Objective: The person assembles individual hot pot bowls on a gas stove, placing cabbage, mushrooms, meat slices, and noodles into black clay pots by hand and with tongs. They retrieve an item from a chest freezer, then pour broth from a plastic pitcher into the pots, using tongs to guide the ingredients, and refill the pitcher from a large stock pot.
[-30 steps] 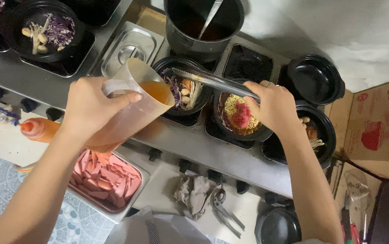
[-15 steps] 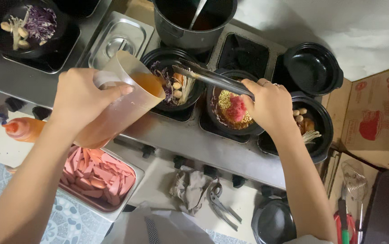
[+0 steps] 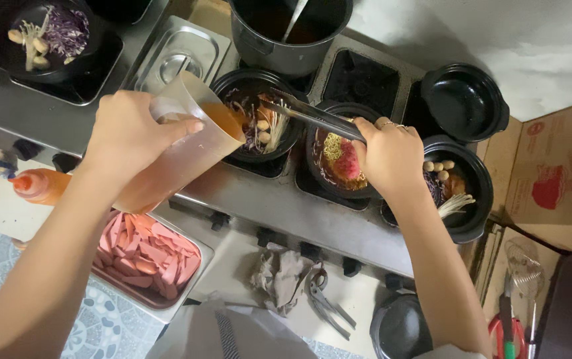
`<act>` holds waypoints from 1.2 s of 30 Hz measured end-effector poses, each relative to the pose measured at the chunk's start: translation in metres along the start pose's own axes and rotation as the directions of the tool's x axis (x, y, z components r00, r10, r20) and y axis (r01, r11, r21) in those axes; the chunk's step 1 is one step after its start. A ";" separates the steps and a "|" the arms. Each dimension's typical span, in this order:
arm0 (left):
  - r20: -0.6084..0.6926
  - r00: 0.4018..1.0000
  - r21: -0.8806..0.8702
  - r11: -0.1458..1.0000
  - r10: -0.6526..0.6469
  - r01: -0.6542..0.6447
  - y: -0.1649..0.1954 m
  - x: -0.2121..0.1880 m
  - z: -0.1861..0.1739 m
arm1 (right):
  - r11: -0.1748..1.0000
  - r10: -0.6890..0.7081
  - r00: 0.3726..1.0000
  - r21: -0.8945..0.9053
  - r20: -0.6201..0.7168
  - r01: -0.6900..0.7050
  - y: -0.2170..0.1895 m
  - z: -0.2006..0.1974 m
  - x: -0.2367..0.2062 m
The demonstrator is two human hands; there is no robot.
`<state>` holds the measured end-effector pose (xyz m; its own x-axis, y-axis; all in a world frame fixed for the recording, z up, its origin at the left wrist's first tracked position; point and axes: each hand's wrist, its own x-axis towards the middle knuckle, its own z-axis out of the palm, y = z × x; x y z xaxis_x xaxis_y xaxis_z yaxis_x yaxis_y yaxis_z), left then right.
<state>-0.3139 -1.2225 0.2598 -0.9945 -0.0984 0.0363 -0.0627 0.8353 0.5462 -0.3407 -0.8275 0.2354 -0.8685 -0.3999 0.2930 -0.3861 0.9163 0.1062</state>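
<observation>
My left hand (image 3: 129, 133) grips a clear plastic jug (image 3: 189, 143) of orange broth, tilted toward a black pot (image 3: 257, 114) that holds mushrooms, purple cabbage and other toppings. My right hand (image 3: 389, 156) holds metal tongs (image 3: 309, 113) whose tips reach into that same pot. Below the right hand sits another black pot (image 3: 339, 163) with yellow noodles and pink meat. A third pot (image 3: 462, 186) with fish balls and enoki stands at the right.
A tall steel stockpot with ladle (image 3: 289, 30) stands behind. An empty black pot (image 3: 465, 100), a steel lidded tray (image 3: 176, 56), a tray of pink sausage slices (image 3: 146, 256), an orange sauce bottle (image 3: 40, 186), a crumpled cloth and a pot gripper (image 3: 299, 282) surround the multi-burner stove (image 3: 286, 209).
The view has shifted slightly. The jug has tipped further toward the pot, and the tongs have moved deeper into the pot's toppings.
</observation>
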 end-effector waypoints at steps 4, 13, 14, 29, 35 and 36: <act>0.026 0.999 0.019 0.999 -0.032 0.031 0.003 0.002 -0.002 | 1.000 0.006 1.000 0.005 0.003 -0.006 0.000 0.000 -0.003; 0.075 0.996 0.034 0.999 -0.044 0.041 0.009 0.006 -0.006 | 0.999 0.045 0.998 0.008 0.037 -0.045 0.001 -0.004 -0.008; 0.075 0.996 0.035 0.998 -0.049 0.047 0.010 0.006 -0.006 | 0.999 0.051 0.998 -0.002 0.045 -0.051 0.001 -0.005 -0.008; 0.076 0.997 -0.019 1.000 0.016 -0.014 0.003 0.006 -0.018 | 0.997 0.078 0.997 0.004 0.020 -0.078 -0.011 -0.015 0.000; 0.083 0.996 -0.074 0.997 0.017 -0.011 -0.008 0.001 -0.026 | 0.996 0.085 0.996 0.006 -0.002 -0.085 -0.019 -0.019 0.005; 0.076 0.997 -0.086 0.996 0.030 -0.023 -0.011 0.000 -0.028 | 0.993 0.115 0.993 0.006 0.025 -0.116 -0.020 -0.020 0.005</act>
<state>-0.3114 -1.2463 0.2772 -0.9994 -0.0320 -0.0113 -0.0322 0.7875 0.6155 -0.3313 -0.8478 0.2537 -0.9146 -0.2918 0.2799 -0.2850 0.9563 0.0658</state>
